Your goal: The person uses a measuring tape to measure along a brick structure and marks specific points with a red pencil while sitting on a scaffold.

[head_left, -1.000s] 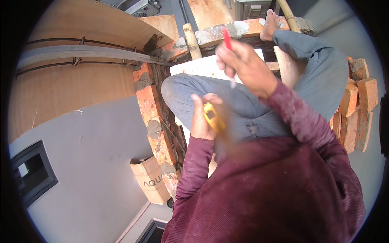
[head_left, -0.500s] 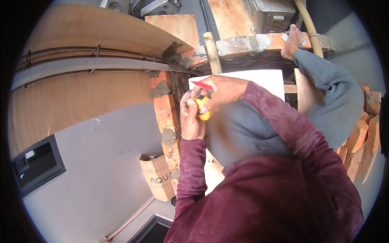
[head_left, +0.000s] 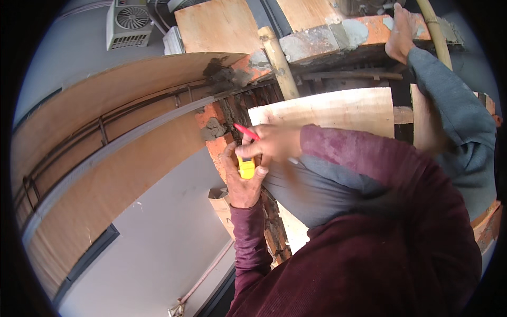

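Observation:
My left hand [head_left: 244, 191] is wrapped round a yellow tape measure [head_left: 246, 169], its palm turned up. Across the top of the tape measure reaches my right hand [head_left: 273, 143], smeared by motion, with its fingertips at the dark front of the case. A slim red pencil [head_left: 246, 131] sticks out from between the fingers of my right hand and points up and left. Whether any blade is pulled out of the case cannot be made out. Both hands are above the brick wall's edge, beside my bent leg [head_left: 327, 185].
A brick wall [head_left: 217, 150] with wet mortar runs below my hands. Plywood [head_left: 338, 108] lies ahead, beside a bamboo pole [head_left: 280, 63]. Long plywood formwork with steel bars [head_left: 105, 129] extends left. My bare foot [head_left: 400, 34] rests on the far bricks [head_left: 311, 45]. A carton [head_left: 221, 206] stands lower down.
The view has swung, so the wall and formwork appear shifted. My left hand has turned the tape measure more upright, and my right hand has moved over its top, still with the red pencil.

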`<action>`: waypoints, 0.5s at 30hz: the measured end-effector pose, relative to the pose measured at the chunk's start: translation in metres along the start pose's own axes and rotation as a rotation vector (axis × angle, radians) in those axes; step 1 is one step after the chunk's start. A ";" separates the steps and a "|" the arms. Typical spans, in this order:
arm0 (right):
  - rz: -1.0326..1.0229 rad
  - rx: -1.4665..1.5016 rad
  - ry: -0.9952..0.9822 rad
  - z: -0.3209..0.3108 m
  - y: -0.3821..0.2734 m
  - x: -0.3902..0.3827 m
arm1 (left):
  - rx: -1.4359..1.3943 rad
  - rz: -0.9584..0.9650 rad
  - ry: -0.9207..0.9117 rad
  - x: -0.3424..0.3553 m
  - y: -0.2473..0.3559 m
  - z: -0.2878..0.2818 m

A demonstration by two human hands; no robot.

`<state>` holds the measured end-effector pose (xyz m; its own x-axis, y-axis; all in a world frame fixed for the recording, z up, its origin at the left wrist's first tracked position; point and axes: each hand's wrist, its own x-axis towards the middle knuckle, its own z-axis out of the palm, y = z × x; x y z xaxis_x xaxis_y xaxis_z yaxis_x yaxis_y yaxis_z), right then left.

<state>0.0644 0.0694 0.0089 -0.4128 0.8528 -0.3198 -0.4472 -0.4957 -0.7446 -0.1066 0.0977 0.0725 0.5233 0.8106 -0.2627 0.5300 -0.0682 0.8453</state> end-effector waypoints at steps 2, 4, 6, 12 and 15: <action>-0.019 0.112 0.031 -0.015 -0.001 0.006 | 0.000 0.043 -0.055 0.013 0.007 0.003; -0.056 0.202 -0.042 -0.033 0.000 0.006 | 0.032 0.058 -0.125 0.027 0.015 0.002; -0.041 0.327 -0.064 -0.045 0.002 0.007 | 0.032 0.065 -0.209 0.041 0.019 0.003; -0.053 0.571 -0.083 -0.065 0.008 0.003 | 0.216 0.074 -0.389 0.068 0.026 -0.011; -0.045 0.734 0.085 -0.090 0.005 -0.001 | 0.416 0.197 -0.484 0.075 0.038 -0.030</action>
<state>0.1335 0.0809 -0.0472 -0.3325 0.8698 -0.3647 -0.8899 -0.4174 -0.1842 -0.0674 0.1728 0.0986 0.8254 0.4146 -0.3830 0.5567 -0.4854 0.6742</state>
